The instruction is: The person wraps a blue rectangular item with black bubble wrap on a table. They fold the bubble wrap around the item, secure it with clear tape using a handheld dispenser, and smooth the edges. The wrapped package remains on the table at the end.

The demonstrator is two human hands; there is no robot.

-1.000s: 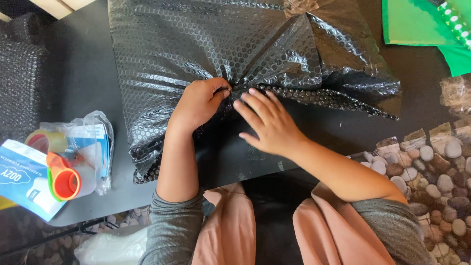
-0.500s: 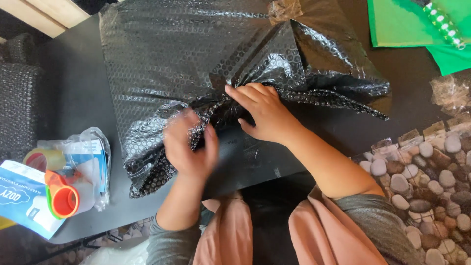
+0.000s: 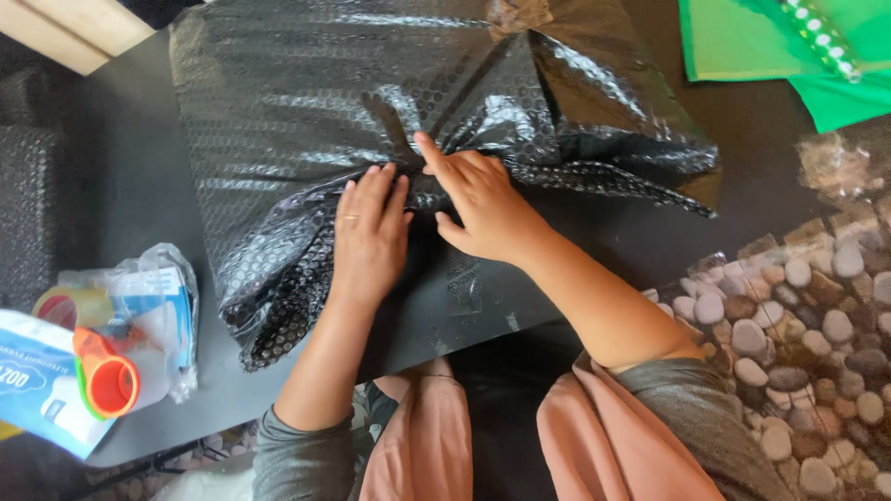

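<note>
A parcel wrapped in black bubble wrap [image 3: 306,102] lies on a dark grey table [image 3: 121,195]. Its wrap is gathered into folds near the front edge. My left hand [image 3: 369,232] lies flat on the wrap at the gather, fingers spread, a ring on one finger. My right hand [image 3: 481,199] presses on the folded wrap just to the right, its index finger stretched toward the crease, the other fingers curled.
At the front left lie a roll of clear tape [image 3: 70,304], an orange tape dispenser [image 3: 107,380] and a plastic bag with blue-white packets [image 3: 153,306]. Green fabric [image 3: 789,51] sits at the back right. A pebble-patterned floor [image 3: 798,315] shows to the right.
My left hand has moved from the front edge of the wrap up onto the gather and flattened. My right hand stays on the fold, index finger now extended.
</note>
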